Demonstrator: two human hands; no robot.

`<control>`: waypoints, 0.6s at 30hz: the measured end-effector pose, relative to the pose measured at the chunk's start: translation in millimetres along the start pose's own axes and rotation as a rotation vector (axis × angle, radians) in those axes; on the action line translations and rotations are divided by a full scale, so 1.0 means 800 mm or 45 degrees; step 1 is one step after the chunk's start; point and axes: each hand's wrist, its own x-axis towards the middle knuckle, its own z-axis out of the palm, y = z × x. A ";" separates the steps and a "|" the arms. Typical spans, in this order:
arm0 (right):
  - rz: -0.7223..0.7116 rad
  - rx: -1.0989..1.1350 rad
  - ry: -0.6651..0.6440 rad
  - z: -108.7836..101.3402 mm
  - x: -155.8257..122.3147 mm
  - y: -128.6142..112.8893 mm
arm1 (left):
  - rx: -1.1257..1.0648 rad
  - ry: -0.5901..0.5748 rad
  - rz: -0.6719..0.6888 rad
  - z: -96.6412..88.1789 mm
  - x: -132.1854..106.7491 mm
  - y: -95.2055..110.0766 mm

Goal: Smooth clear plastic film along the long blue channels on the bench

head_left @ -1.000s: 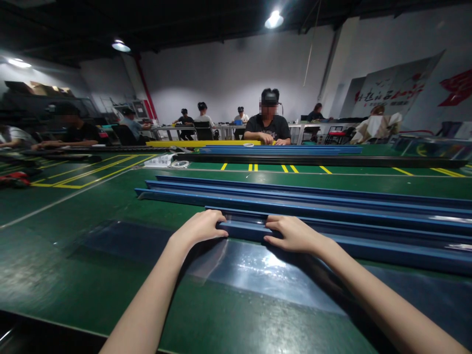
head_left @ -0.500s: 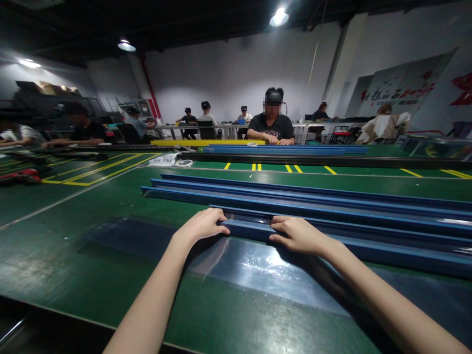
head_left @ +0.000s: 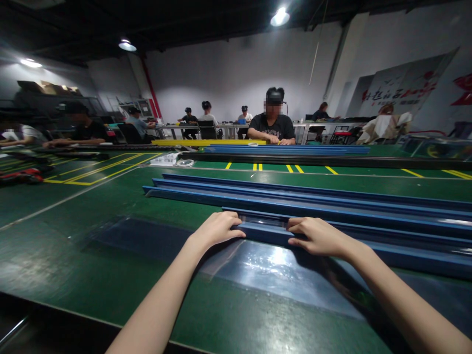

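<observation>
A long blue channel profile (head_left: 263, 233) lies nearest me, running off to the right. My left hand (head_left: 220, 229) is closed over its left end, thumb on the near side and fingers over the top. Farther right along the same profile, my right hand (head_left: 317, 237) grips it in a similar way. Beneath and in front of it, a shiny clear plastic film (head_left: 254, 268) is spread on the green tabletop (head_left: 121, 290). Just behind lies another long blue channel profile (head_left: 206, 197), parallel to the one I hold.
Across the table are a black bar (head_left: 313, 161), a yellow profile (head_left: 210, 142) and more blue profiles (head_left: 295, 149). White paper (head_left: 164, 160) lies beside a clear tape roll (head_left: 185, 162). A co-worker (head_left: 273, 120) sits opposite; other people work farther back.
Both my hands have shifted to the right, and the left end of the held blue profile has moved right with them. The profiles behind stay in place.
</observation>
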 end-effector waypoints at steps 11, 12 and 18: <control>-0.014 -0.025 0.075 0.005 0.012 -0.013 | -0.041 -0.079 -0.174 -0.009 -0.004 -0.009; -0.023 -0.030 0.080 0.006 0.015 -0.015 | -0.054 -0.100 -0.203 -0.010 -0.006 -0.013; -0.077 -0.066 0.114 0.008 0.030 -0.023 | -0.137 -0.162 -0.279 -0.011 -0.009 -0.025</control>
